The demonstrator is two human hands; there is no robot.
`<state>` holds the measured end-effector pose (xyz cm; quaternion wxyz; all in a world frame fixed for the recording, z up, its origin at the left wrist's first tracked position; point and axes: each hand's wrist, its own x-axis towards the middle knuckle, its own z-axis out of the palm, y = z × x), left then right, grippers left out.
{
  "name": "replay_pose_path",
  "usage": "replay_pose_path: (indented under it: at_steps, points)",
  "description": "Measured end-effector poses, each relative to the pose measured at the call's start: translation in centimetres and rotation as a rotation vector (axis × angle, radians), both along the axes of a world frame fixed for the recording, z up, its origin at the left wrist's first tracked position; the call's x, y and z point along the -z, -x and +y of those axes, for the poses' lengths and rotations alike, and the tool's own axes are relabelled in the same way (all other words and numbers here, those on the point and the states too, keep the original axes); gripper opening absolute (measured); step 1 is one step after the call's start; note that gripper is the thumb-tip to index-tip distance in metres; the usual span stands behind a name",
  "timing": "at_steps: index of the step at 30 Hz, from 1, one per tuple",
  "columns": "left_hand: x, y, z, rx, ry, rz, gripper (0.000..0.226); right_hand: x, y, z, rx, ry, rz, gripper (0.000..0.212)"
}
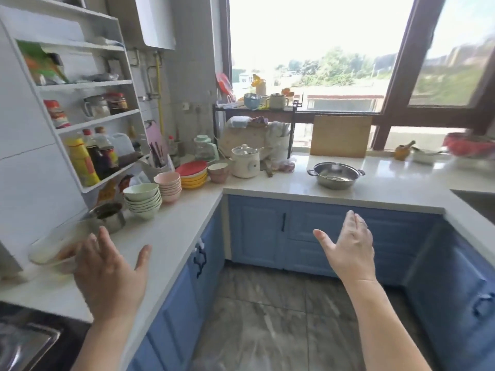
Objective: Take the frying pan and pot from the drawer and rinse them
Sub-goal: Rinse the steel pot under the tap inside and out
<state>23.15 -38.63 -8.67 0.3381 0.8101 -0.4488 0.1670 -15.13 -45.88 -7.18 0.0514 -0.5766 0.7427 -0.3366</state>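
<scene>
Hovering empty left hand (pixel 111 274), right hand (pixel 349 249)

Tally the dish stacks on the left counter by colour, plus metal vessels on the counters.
Pale green bowl stack: 1
Pink bowl stack: 1
Red and yellow plate stack: 1
Two-handled steel pot by the window: 1
Small steel pot by the shelf: 1
Total: 5
Neither hand, left or right, holds anything.

The two-handled pot (pixel 336 174) on the worktop (pixel 388 183) is shiny bare metal, and the worktop itself looks smooth, pale and slightly glossy. The cutting board (pixel 340 136) against the window is matt wood; the stacked bowls (pixel 143 200) look glazed.
</scene>
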Motion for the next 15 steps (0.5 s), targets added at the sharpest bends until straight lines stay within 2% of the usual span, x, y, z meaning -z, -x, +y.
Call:
replay_pose_path:
  at_steps: [9, 15]
  points:
    - [1.6, 10.3, -20.4, 0.288, -0.01, -0.016, 0.085, 1.5, 9.5, -10.4, 0.221, -0.007, 0.065, 0.093]
    - [-0.1, 16.5, -35.5, 0.412, 0.016, 0.002, 0.086, 0.4, 15.0, -20.3, 0.344, -0.008, 0.087, 0.091]
